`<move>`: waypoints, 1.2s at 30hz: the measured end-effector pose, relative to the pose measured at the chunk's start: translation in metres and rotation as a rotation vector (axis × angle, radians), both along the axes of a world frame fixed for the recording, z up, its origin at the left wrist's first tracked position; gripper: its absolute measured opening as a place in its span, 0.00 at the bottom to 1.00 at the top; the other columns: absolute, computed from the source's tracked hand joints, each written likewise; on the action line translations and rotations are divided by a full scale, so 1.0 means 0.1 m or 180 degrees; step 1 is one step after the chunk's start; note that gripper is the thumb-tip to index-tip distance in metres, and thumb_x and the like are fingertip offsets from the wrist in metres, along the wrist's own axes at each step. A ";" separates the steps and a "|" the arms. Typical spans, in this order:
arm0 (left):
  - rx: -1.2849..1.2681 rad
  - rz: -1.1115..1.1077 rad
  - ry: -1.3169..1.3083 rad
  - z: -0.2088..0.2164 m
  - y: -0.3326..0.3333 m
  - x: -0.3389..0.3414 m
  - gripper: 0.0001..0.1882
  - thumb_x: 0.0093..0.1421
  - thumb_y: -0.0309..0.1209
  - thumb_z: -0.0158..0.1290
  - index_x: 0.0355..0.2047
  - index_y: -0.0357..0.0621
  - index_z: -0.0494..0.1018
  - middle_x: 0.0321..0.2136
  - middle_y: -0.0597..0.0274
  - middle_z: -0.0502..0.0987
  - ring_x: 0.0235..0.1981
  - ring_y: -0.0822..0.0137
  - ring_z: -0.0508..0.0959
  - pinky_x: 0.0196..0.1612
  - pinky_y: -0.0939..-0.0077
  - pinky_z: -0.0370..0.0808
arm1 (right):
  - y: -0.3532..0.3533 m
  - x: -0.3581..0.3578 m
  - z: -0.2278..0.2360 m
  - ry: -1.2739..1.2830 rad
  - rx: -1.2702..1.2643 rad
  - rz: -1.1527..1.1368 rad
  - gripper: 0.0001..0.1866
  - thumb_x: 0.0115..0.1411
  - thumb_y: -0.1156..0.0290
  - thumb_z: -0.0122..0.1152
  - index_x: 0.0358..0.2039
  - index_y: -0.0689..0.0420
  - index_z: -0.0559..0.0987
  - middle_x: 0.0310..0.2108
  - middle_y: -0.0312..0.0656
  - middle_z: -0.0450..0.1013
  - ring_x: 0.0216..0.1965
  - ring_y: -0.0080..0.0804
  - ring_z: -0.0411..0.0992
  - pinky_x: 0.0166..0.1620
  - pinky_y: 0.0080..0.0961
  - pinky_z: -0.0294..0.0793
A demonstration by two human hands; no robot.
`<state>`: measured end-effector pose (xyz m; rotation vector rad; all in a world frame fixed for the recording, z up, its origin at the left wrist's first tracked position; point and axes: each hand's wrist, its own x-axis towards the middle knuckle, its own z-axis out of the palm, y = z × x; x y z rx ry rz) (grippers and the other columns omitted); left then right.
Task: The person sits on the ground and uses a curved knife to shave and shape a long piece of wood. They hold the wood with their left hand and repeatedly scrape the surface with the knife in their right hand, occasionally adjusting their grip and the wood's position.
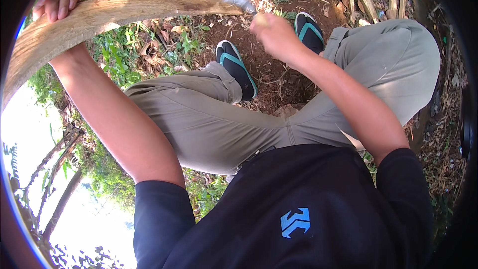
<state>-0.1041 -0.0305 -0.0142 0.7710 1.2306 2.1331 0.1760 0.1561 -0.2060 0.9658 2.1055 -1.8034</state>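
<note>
A long, pale brown wooden plank [124, 12], bent in this wide view, runs from the left rim toward the top middle. My left hand [57, 5] is closed around its far-left part, fingers over the upper edge and wrist coming from below. Near the plank's right end, my right hand [276, 35] is closed on the short light-coloured handle of a tool with a grey metal head [240, 3]. Motion smears that head, so its exact kind is unclear. It overlaps the plank's tip in view; whether they touch I cannot tell.
My feet, in black and teal flip-flops [236, 65], stand on brown soil [279, 79] below the plank's end. Split wood pieces [371, 7] lie at the upper right. Green weeds [117, 55] and dry leaves grow and lie beneath the plank. Branches [62, 204] show at the lower left.
</note>
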 end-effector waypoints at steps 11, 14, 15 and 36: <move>-0.0002 -0.0027 -0.0060 0.00 -0.01 -0.02 0.11 0.58 0.34 0.46 0.21 0.44 0.71 0.11 0.72 0.60 0.17 0.75 0.61 0.27 0.81 0.61 | -0.04 -0.02 -0.03 -0.0243 -0.0683 0.0140 0.11 0.55 0.67 0.52 0.31 0.63 0.72 0.21 0.42 0.70 0.20 0.30 0.68 0.24 0.30 0.66; 0.0001 -0.0048 -0.0094 -0.01 0.00 -0.02 0.11 0.58 0.33 0.46 0.22 0.44 0.71 0.11 0.71 0.60 0.17 0.75 0.61 0.28 0.80 0.62 | -0.02 -0.03 0.07 -0.0426 -0.0914 -0.0036 0.10 0.56 0.67 0.52 0.31 0.63 0.72 0.19 0.40 0.68 0.17 0.28 0.66 0.22 0.29 0.64; -0.0003 -0.0067 -0.0086 -0.01 -0.01 -0.03 0.11 0.58 0.33 0.46 0.22 0.43 0.72 0.11 0.71 0.60 0.17 0.75 0.61 0.28 0.80 0.62 | -0.01 -0.04 0.12 -0.0508 -0.1033 -0.0103 0.10 0.56 0.68 0.52 0.31 0.63 0.72 0.19 0.40 0.68 0.17 0.27 0.65 0.21 0.29 0.63; -0.0173 0.0157 0.0553 0.01 0.01 -0.02 0.14 0.57 0.38 0.49 0.18 0.46 0.71 0.11 0.71 0.65 0.15 0.74 0.65 0.27 0.78 0.61 | -0.13 0.03 0.13 -0.0491 -0.0832 -0.0049 0.11 0.61 0.64 0.49 0.33 0.58 0.65 0.19 0.33 0.62 0.11 0.16 0.56 0.11 0.19 0.52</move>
